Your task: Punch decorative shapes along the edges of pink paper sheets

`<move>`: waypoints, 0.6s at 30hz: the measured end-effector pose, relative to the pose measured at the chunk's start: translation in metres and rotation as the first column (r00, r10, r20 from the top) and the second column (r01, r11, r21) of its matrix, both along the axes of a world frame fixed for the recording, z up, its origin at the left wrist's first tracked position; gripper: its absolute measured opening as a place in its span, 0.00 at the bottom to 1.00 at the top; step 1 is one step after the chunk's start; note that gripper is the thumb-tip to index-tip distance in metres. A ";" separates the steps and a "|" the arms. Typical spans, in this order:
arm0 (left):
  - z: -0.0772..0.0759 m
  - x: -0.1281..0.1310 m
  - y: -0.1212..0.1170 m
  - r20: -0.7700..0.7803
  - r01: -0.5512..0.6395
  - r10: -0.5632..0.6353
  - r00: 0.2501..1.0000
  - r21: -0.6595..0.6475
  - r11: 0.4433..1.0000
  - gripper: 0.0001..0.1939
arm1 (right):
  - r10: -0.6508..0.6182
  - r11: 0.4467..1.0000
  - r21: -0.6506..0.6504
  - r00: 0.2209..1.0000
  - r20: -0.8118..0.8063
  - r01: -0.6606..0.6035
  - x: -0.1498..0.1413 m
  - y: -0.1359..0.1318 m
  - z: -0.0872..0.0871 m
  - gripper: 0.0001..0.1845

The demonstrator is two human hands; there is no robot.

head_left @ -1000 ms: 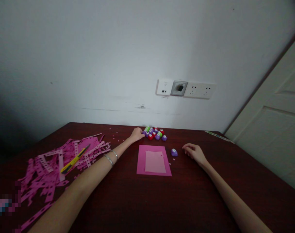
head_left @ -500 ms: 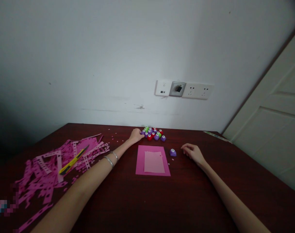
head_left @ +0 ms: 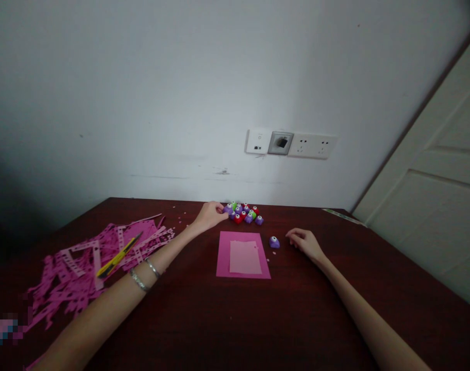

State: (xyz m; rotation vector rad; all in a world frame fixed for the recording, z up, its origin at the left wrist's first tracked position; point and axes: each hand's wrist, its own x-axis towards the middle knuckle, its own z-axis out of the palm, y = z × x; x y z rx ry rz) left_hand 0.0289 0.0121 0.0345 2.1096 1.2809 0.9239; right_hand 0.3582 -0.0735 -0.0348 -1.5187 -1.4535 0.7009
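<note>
My left hand [head_left: 210, 215] reaches to the left end of a cluster of small craft punches, thumb and fingers closed on a purple craft punch [head_left: 228, 208] with a white round top. Beside it stand several more punches in purple, red and green, such as a red punch [head_left: 238, 219]. A single purple punch [head_left: 274, 241] stands apart, right of the paper. My right hand [head_left: 302, 241] rests on the table just right of that punch, not touching it, fingers loosely bent and apart with nothing visible in them. A light pink sheet [head_left: 245, 257] lies on a darker pink sheet [head_left: 224, 270].
Punched pink paper strips [head_left: 70, 273] are heaped at the left of the dark table [head_left: 235, 319], with a yellow utility knife [head_left: 119, 256] on top. A long thin strip [head_left: 343, 216] lies near the back right edge. Wall sockets [head_left: 312, 146] are behind.
My left hand has drawn slightly back and to the left, and the purple punch now shows between its fingers, a little apart from the others. My right hand has hardly moved.
</note>
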 end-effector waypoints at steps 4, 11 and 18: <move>0.005 0.001 -0.028 -0.030 0.003 -0.001 1.000 0.091 0.996 0.10 | -0.005 1.000 0.011 1.000 -0.001 0.005 -0.003 -0.003 0.003 0.13; 0.000 0.009 -0.048 0.026 0.024 -0.027 0.999 0.102 0.994 0.09 | -0.115 0.990 0.079 0.993 -0.005 0.115 -0.036 -0.013 0.031 0.14; -0.001 0.019 -0.063 0.095 0.105 -0.111 0.989 0.060 0.993 0.09 | 0.140 0.990 0.027 0.985 -0.105 -0.138 -0.125 -0.039 0.068 0.23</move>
